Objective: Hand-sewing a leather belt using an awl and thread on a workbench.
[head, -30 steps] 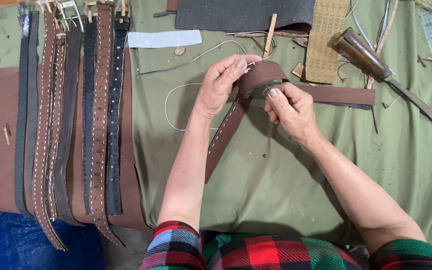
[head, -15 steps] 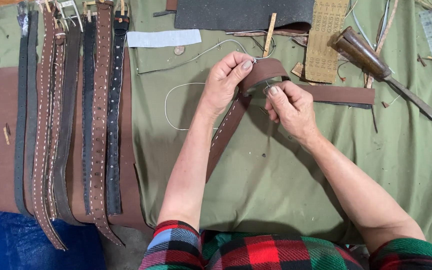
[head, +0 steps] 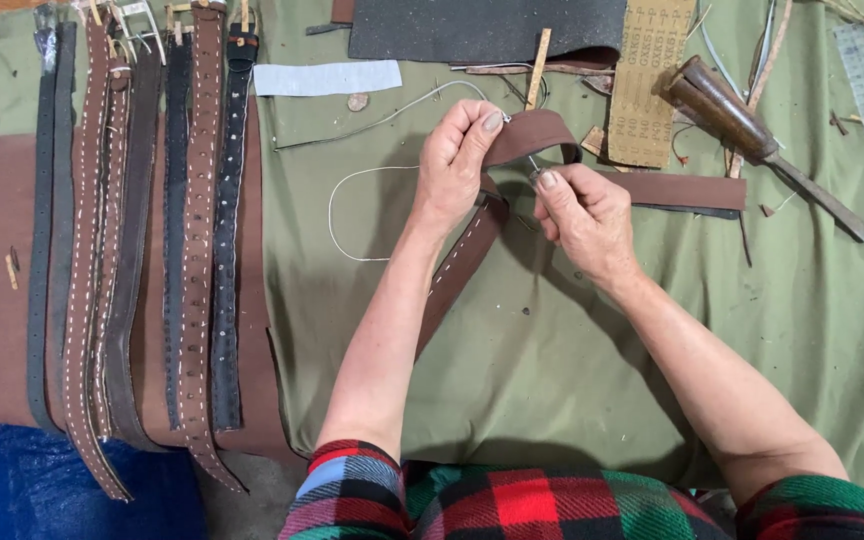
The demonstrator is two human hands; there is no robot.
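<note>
The left hand (head: 457,165) pinches a folded brown stitched leather strap (head: 527,135); the right hand (head: 584,212), fingers closed, grips a thin needle (head: 532,165) beside it. Bare green cloth (head: 552,370) lies below both hands.

A: One view only, worn on the head, looking almost straight down onto the green-covered tabletop (head: 552,400).

B: Close in, too: both forearms run up from the bottom edge, and the left hand (head: 457,165) and right hand (head: 587,215) meet near the frame's centre.
</note>
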